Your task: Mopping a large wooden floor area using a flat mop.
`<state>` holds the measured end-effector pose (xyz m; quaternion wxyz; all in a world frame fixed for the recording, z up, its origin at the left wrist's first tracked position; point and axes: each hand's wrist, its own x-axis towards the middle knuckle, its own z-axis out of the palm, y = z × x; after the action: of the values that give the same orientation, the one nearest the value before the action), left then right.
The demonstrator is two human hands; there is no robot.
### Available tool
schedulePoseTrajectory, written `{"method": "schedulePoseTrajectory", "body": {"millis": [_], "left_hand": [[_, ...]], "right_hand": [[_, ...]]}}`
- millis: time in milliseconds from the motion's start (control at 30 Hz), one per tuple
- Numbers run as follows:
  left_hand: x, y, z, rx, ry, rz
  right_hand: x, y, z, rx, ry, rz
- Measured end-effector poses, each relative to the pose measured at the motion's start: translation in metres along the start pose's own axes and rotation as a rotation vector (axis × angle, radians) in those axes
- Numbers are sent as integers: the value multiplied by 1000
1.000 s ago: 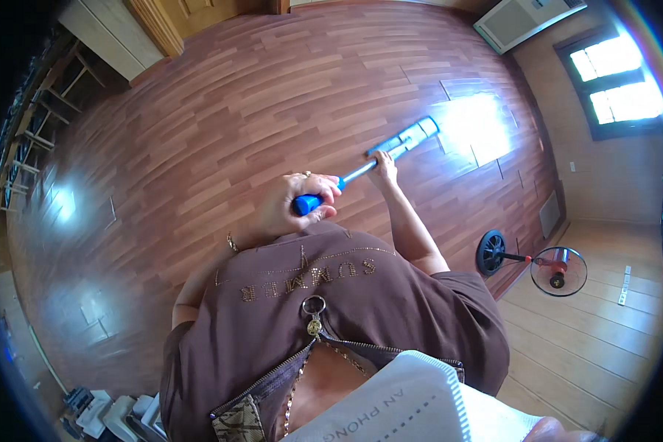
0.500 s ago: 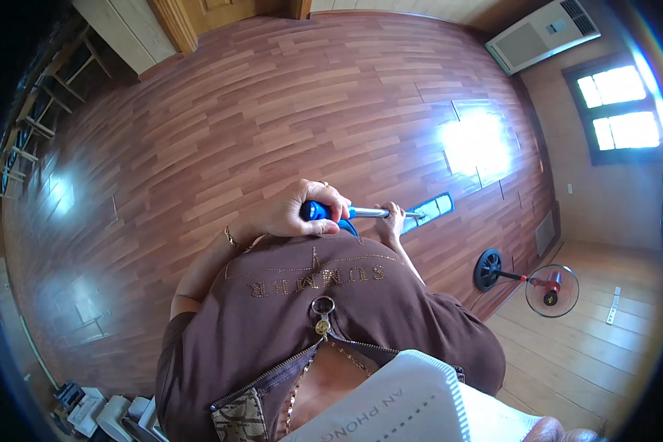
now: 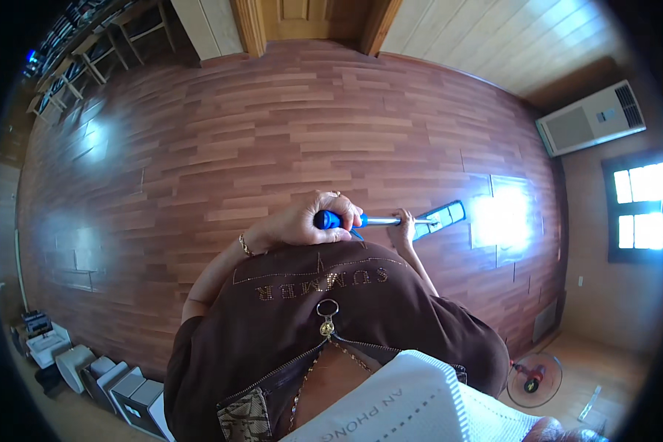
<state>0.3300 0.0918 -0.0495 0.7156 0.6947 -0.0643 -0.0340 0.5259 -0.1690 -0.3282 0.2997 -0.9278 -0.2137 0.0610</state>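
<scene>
A flat mop with a metal pole [image 3: 382, 220] lies across the front of my body, pointing off to the right. My left hand [image 3: 318, 219], with a bracelet at the wrist, is closed round the blue grip [image 3: 330, 220] at the pole's top end. Farther down the pole, my right hand [image 3: 404, 227] wraps round it. The mop's flat blue-framed head [image 3: 440, 220] rests on the wood-look floor [image 3: 331, 132] beyond the right hand, just left of a bright patch of window light. A blue loop hangs beside the grip.
A wooden door [image 3: 309, 18] stands at the far side. An air conditioner [image 3: 593, 121] is by the right wall near a window. A fan [image 3: 534, 379] stands at lower right. Chairs [image 3: 96, 55] line the far left, and several pale boxy items [image 3: 132, 394] sit at lower left.
My view has turned to the left, so the door and air conditioner appear farther right and the fan lower. The mop head has shifted slightly right in the picture. Both hands keep their hold.
</scene>
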Motion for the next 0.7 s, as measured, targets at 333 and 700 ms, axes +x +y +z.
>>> {"method": "schedulePoseTrajectory", "body": {"millis": [333,700], "left_hand": [[6,-9,-5,187,307,25],[-15,-21,15,559,761,45]], "right_hand": [[143,-59,41,-147,-228,-201],[195,-183,120,-148,-468,-475]]}}
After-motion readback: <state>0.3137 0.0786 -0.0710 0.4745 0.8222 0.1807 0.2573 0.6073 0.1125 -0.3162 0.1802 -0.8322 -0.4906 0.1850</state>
